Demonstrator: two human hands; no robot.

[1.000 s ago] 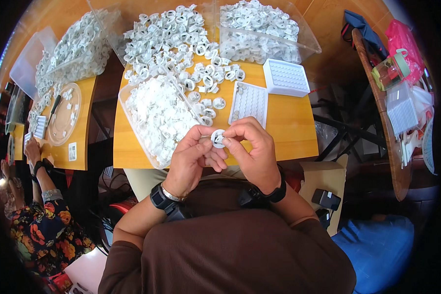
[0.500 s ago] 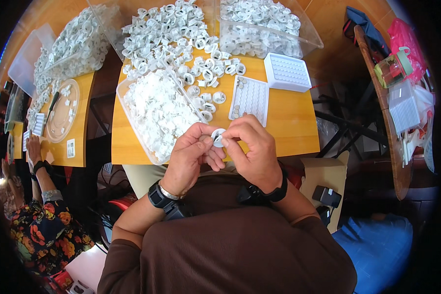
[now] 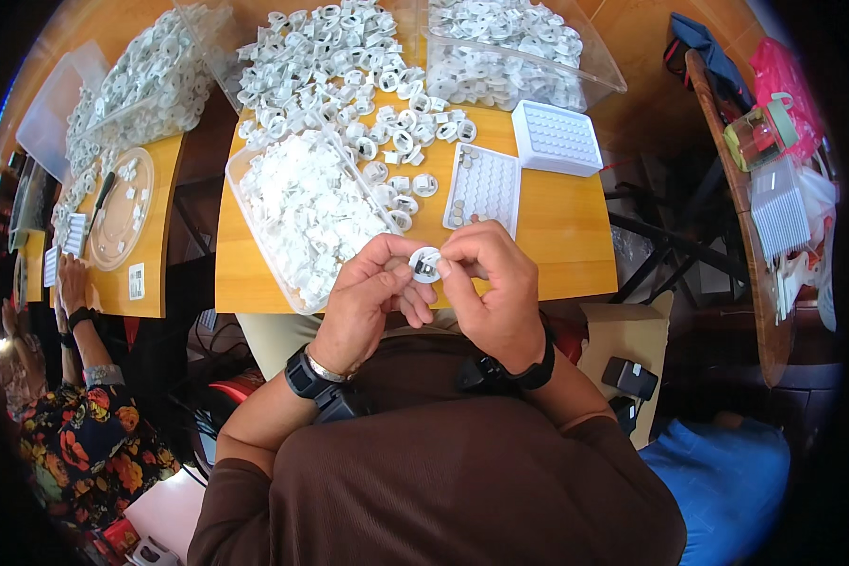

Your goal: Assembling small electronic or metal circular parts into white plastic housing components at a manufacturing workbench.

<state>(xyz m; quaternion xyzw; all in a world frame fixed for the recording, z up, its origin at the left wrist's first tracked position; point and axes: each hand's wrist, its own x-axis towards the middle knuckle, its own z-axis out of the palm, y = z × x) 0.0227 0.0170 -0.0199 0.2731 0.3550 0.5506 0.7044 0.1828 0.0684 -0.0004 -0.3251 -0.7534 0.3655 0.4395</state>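
In front of my chest, both hands work on one small round white plastic part (image 3: pixel 425 265) with a dark opening in its face. My left hand (image 3: pixel 366 288) grips its left edge between thumb and forefinger, the other fingers curled below. From the other side my right hand (image 3: pixel 489 288) pinches its right edge with thumb and forefinger; whether a smaller piece is between those fingertips, I cannot make out. Just beyond is a white dimpled tray (image 3: pixel 487 184) with several small silvery discs (image 3: pixel 458 209). Left of my hands stands a clear bin (image 3: pixel 266 247) heaped with small white pieces (image 3: pixel 302 212).
Similar round parts (image 3: pixel 325 57) cover the far side of the wooden table (image 3: pixel 566 236). Another clear bin (image 3: pixel 519 71) and a stack of white trays (image 3: pixel 557 139) stand at the far right. A co-worker's hand (image 3: pixel 74 283) is at the left table. An open cardboard box (image 3: pixel 623 330) sits lower right.
The round white part has turned to show more of its face and dark opening. My right fingertips have shifted slightly right along its edge; my left grip stays.
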